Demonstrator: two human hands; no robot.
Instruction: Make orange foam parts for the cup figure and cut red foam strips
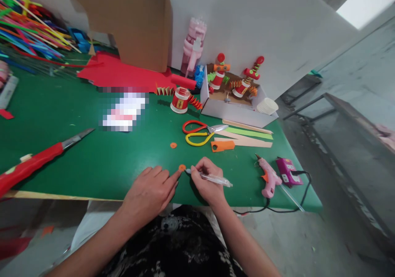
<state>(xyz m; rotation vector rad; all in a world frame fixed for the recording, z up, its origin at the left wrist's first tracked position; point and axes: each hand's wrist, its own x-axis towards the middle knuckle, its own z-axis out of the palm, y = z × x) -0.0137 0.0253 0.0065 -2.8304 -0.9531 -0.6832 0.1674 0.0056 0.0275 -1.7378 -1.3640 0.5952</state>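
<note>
A small orange paper disc [182, 167] lies on the green tabletop [101, 161], held down at its edge by the index finger of my left hand [151, 188]. That hand rests palm down, fingers stretched out. In my right hand [210, 182] is a clear-barrelled pen [216, 179], its tip at the disc's right edge. A second orange disc [173, 145] lies a little farther off. Beyond my right hand are an orange paper piece with a hole [226, 145] and scissors [197, 139] with one red and one yellow handle.
A pink glue gun [269, 178] and purple box [288, 172] with a cord lie right. A red-handled knife [46, 157] is at left. Behind stand a paper figure [180, 100], a white box [230, 111] with two more figures, a pink bottle [194, 46] and red paper [123, 73].
</note>
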